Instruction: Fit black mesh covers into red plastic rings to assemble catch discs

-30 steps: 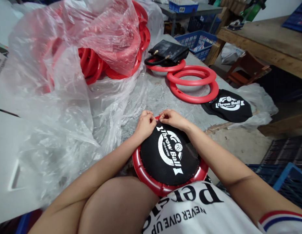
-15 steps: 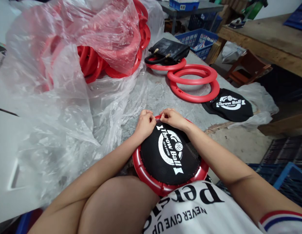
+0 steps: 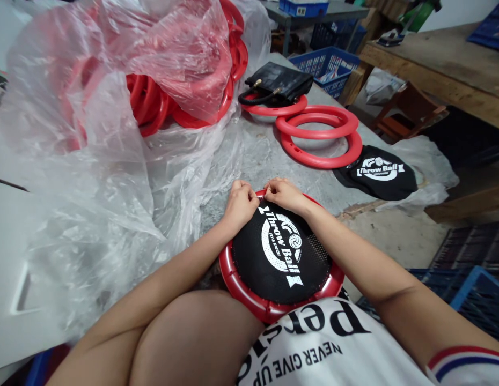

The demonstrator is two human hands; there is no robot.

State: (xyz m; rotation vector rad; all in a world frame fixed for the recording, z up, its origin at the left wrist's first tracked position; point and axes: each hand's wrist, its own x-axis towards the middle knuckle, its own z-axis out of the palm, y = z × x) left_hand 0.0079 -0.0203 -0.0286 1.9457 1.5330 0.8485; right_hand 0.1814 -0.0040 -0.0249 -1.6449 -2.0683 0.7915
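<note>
A red plastic ring [image 3: 269, 311] rests on my lap against my shirt. Black mesh fabric [image 3: 249, 262] with a white "Throw Ball" print spans the ring. At the far edge of the ring, my left hand [image 3: 241, 205] pinches the rim of the mesh, fingers closed. Close beside it, my right hand [image 3: 286, 196] is also closed in a pinch on the mesh edge. The fingertips almost meet, and exactly what lies between them is partly hidden.
Red rings [image 3: 147, 104] fill a clear plastic bag [image 3: 108, 166] on the left. Loose red rings [image 3: 320, 161], a black handbag [image 3: 279, 83] and another printed black mesh [image 3: 378, 174] lie on the grey table [image 3: 257, 155]. Blue crates [image 3: 330, 64] stand behind and at right.
Almost nothing differs. Both hands keep their pinch at the far rim, and the ring stays on my lap; the view shifts very slightly.
</note>
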